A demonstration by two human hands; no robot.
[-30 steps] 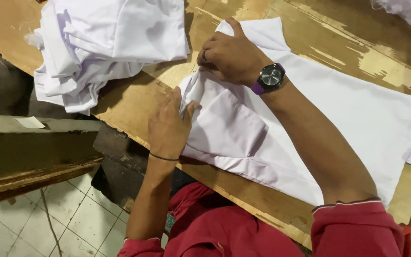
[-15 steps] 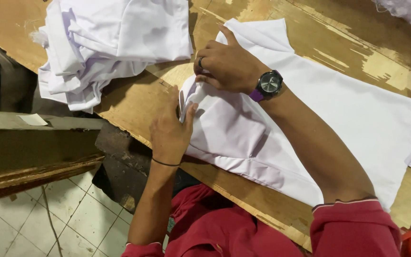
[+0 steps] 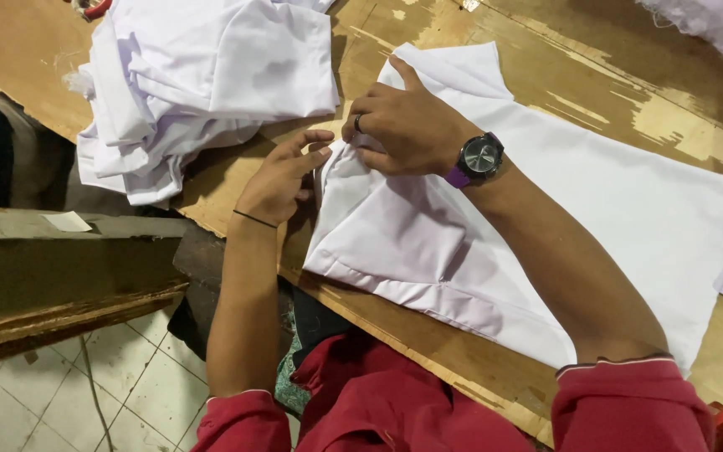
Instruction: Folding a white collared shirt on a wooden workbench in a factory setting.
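We see a smooth white garment [image 3: 546, 226] lying flat on the worn, scratched wooden desk [image 3: 612, 92]. Our right hand [image 3: 407, 125] pinches its folded edge, while our left hand [image 3: 282, 176], fingers loosely spread, touches that edge. A rumpled pile of white cloth [image 3: 202, 84] sits nearby.

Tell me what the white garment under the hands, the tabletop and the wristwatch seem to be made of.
White garment: thin woven cloth, matte, likely cotton or a blend; it creases softly and shows a stitched hem.
Tabletop: plywood or similar board, worn; the brown surface layer has flaked off in pale patches.
Wristwatch: dark glossy face, probably glass over metal or plastic; the purple strap looks like rubber or plastic.
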